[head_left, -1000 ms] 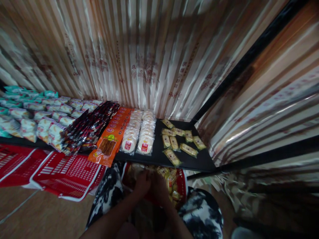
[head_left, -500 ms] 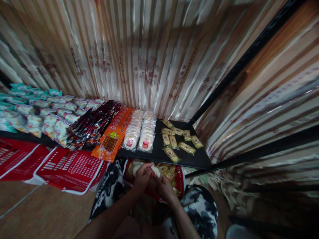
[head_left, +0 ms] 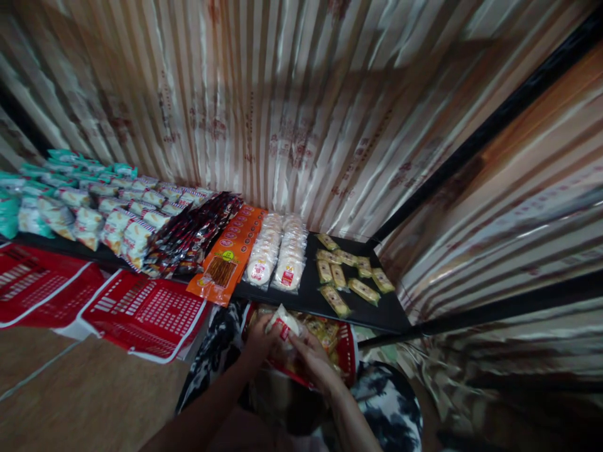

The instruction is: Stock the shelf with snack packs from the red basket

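Between my hands is a round white rice cracker packet point(head_left: 285, 322) in clear wrap with a red label. My left hand point(head_left: 262, 339) grips its left side, and my right hand point(head_left: 308, 349) holds its right side. Both hands are over a red basket point(head_left: 349, 355) at my knees, which contains several yellowish wrapped snacks point(head_left: 325, 333). Just beyond, two rows of similar white cracker packets point(head_left: 289, 270) overlap on a black shelf point(head_left: 306, 302).
Several small yellow packets point(head_left: 362, 290) lie at the shelf's right end. Leftward are an orange bag point(head_left: 226, 263), dark red packets point(head_left: 193, 235) and white snack bags point(head_left: 127, 232). More red baskets point(head_left: 146, 311) stand at lower left. A black metal bar point(head_left: 471, 138) slants upward at right.
The cracker packet has turned so its red label shows, and my hands have drawn slightly apart around it. The view has shifted, moving the shelf rightward in the picture.
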Tool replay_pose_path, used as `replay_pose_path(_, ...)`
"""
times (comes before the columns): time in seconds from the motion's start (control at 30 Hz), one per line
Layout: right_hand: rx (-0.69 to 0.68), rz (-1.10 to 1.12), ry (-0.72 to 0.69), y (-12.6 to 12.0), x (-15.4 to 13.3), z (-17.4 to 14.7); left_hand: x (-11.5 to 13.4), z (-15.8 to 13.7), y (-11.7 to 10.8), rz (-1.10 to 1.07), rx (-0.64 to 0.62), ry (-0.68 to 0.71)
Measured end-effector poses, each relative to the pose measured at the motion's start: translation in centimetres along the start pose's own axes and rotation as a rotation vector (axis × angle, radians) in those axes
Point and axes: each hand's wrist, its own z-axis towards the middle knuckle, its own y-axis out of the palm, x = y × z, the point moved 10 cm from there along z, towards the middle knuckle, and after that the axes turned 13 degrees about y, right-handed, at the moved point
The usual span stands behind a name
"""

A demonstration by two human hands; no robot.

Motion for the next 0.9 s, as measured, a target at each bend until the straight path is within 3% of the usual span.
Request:
replay_pose_path(0.17, -0.013, 0.053, 0.008, 1.3, -0.9, 0.5, 0.3, -0.1, -1.4, -0.147, 0.113, -0.036)
replay_pose_path(0.4, 0.2, 0.028, -0.093, 0.5, -1.3, 2.5, 0.4, -0.7, -2.0, -0.294, 0.194, -0.051)
replay_pose_path(0.5, 0.28, -0.059, -0.162, 0.3, -3.6, 3.0, 1.3, -0.5, -4.5, -0.016, 0.29, 0.073)
replay_pose_path(0.6, 0.274, -0.238, -0.248, 1.3, -6.8, 3.8, 5.3, -0.5, -6.1, 0.372, 0.369, 0.379)
replay_pose_path(0.73, 0.285, -0.472, -0.31, 2.7, -9.4, 5.9, 9.5, 0.0, -3.9, 0.731, 0.215, 0.689)
replay_pose_path(0.9, 0.376, -0.647, -0.364, 3.9, -11.0, 7.9, 10.8, 1.9, -2.7, 0.93, 0.171, 0.813)
